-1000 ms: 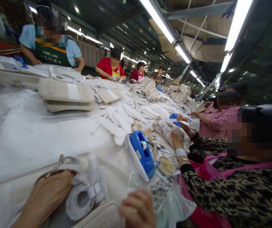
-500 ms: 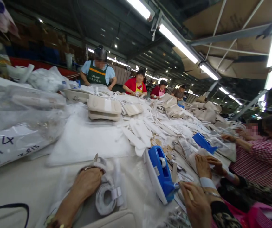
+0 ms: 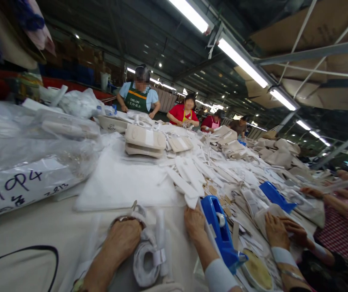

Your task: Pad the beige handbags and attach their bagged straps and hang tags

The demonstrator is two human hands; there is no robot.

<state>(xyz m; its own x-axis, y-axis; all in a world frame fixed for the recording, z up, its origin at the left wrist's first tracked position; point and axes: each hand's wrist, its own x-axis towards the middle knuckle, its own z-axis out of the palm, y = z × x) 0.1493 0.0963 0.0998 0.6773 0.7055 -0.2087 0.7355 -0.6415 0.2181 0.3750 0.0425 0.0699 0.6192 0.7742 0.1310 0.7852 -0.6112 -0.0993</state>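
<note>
My left hand lies palm down at the near edge of the table, its fingers curled over a white cloth bundle with a rolled strap. My right hand, with a white band on the wrist, reaches forward to the near end of a pile of white strips. Its fingertips are hidden behind the knuckles. A blue tape dispenser stands right beside that hand.
A clear plastic bag with handwriting lies at the left, and a white sheet behind my hands. Another person's hands work at the right near a second blue dispenser. Several people stand along the far side. Beige padded pieces are stacked mid-table.
The view has swung left and up. My right hand has come forward from the near edge to the strips beside the blue dispenser. My left hand stays on the bundle.
</note>
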